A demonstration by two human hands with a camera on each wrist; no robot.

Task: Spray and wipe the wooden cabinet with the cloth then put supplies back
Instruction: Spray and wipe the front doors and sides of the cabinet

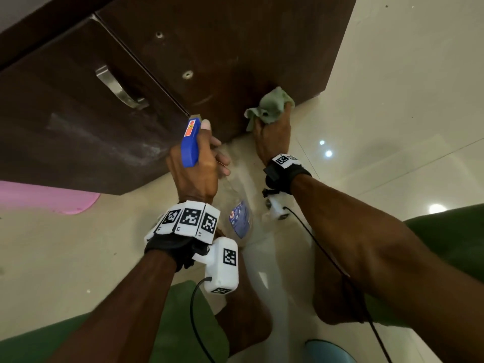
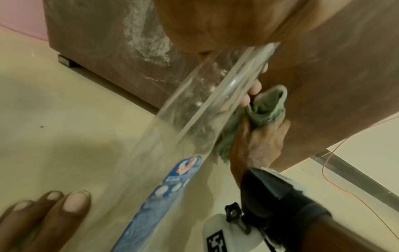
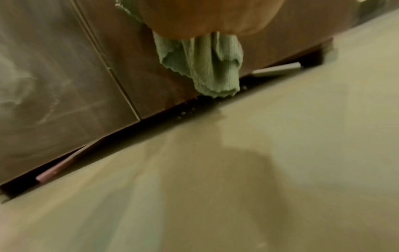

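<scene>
From the head view there is one dark wooden cabinet (image 1: 222, 48) with one metal handle (image 1: 119, 87) on its left door and two small round fittings on the right panel. Two hands work in front of it. The left hand (image 1: 195, 174) is wrapped around the neck of one clear spray bottle (image 1: 239, 218), whose blue trigger head (image 1: 190, 144) points at the cabinet; the thumb lies along the head. The right hand (image 1: 272, 137) clutches one bunched green cloth (image 1: 269, 107) and presses it against the lower part of the right panel, near the bottom edge. Each wrist carries one black strap with white marker blocks. A pink mat (image 1: 49, 197) lies on the pale tiled floor (image 1: 392, 100) at the left.

From the left wrist view the bottle (image 2: 194, 116) runs diagonally across the picture, with one blue label (image 2: 172, 184) low on its clear body. White streaks of spray (image 2: 146, 39) sit on the cabinet face (image 2: 323, 76). Beyond the bottle the right hand (image 2: 257, 145) grips the cloth (image 2: 267, 109) against the wood. Toes of one foot (image 2: 43, 214) rest on the floor at the lower left.

From the right wrist view, which is blurred, the cloth (image 3: 205, 64) hangs from the closed fist just above the cabinet's bottom edge. Smeared streaks (image 3: 32, 85) mark the left door.
</scene>
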